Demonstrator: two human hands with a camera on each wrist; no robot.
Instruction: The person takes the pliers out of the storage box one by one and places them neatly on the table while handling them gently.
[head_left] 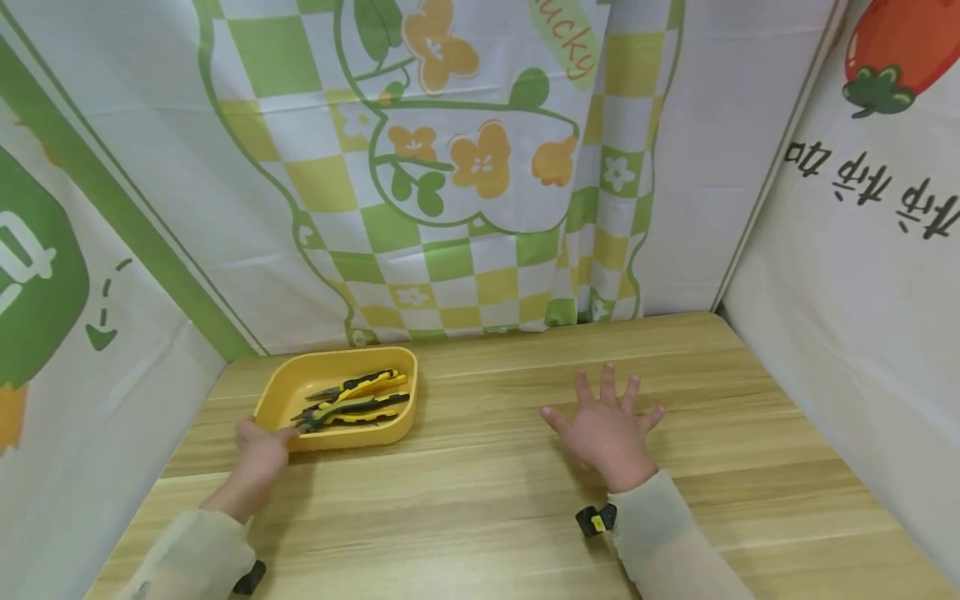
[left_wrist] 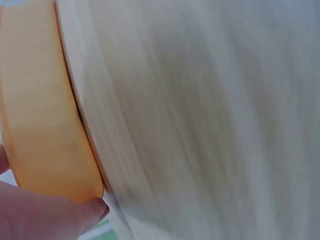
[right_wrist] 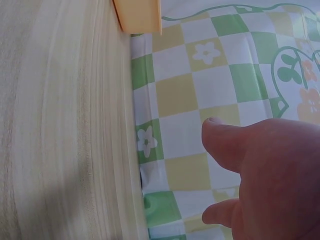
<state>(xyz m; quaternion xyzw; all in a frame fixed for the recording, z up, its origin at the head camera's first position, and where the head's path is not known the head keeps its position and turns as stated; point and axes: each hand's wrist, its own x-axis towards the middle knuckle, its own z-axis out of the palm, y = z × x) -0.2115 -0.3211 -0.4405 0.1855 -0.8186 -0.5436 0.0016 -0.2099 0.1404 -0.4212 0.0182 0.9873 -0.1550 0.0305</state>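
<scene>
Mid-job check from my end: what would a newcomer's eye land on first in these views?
Probably the bright yellow tray at the far left of the wooden tabletop, with several pliers inside and the left hand gripping its near left corner. Next, the right hand, fingers splayed and holding nothing, over the table's right side. Behind, a green-and-yellow checked cloth hangs at the back edge.

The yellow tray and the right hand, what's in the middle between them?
Just bare wooden table: in the head view, nothing lies on the stretch between the yellow tray and the right hand.
</scene>
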